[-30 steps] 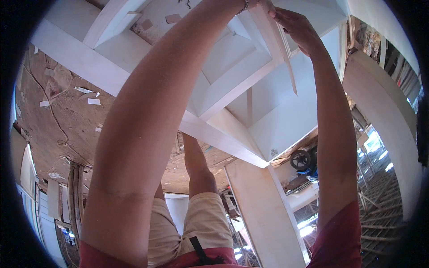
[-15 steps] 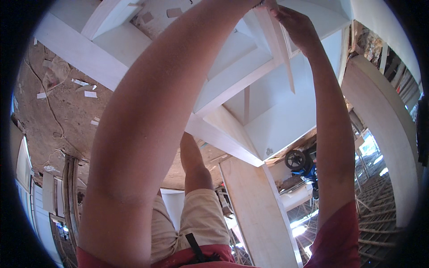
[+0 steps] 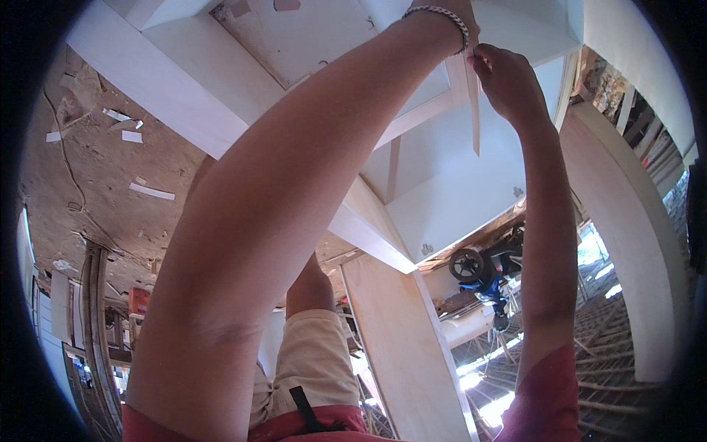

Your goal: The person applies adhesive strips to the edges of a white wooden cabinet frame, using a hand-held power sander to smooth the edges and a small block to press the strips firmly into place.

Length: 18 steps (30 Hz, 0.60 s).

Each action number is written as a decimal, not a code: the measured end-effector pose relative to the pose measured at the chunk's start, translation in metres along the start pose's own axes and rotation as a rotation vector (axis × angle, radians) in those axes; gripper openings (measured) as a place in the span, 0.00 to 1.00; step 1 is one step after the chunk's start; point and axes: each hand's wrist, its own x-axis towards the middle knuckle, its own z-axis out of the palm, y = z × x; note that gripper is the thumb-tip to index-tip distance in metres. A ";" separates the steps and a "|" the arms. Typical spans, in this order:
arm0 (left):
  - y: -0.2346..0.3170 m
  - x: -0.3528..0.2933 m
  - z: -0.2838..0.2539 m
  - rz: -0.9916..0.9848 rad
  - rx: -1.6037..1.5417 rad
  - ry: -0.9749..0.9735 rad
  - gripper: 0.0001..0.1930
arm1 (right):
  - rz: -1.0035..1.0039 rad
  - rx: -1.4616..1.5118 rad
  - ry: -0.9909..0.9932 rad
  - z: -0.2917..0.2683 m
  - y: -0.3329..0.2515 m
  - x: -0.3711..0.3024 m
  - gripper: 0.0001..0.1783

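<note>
My left arm reaches across to the top edge. Only the wrist and the back part of my left hand [image 3: 458, 13] show, past a braided bracelet [image 3: 451, 16]; its fingers are hidden. Close beside it, my right hand [image 3: 509, 82] is closed in a pinch, thumb against fingers; what it grips is too small to make out. A thin, narrow pale strip [image 3: 476, 121] hangs down next to the right thumb, its upper part hidden behind the hands. Behind it stands a white cabinet frame [image 3: 449, 195] with open compartments and pale wooden edges.
A pale wooden panel [image 3: 401, 339] stands below the cabinet. Another long curved-looking board [image 3: 626, 221] is at the right. A blue and black wheeled machine [image 3: 480, 276] shows behind. On the brown ground at left lie white offcuts [image 3: 152, 191] and a cord [image 3: 62, 162].
My right hand has moved slightly right and down, still pinched. My left wrist has come further into view, showing the bracelet. The view has shifted a little.
</note>
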 end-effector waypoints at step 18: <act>0.008 -0.010 0.051 -0.323 -0.495 0.304 0.11 | -0.059 -0.367 -0.040 0.010 -0.016 -0.002 0.10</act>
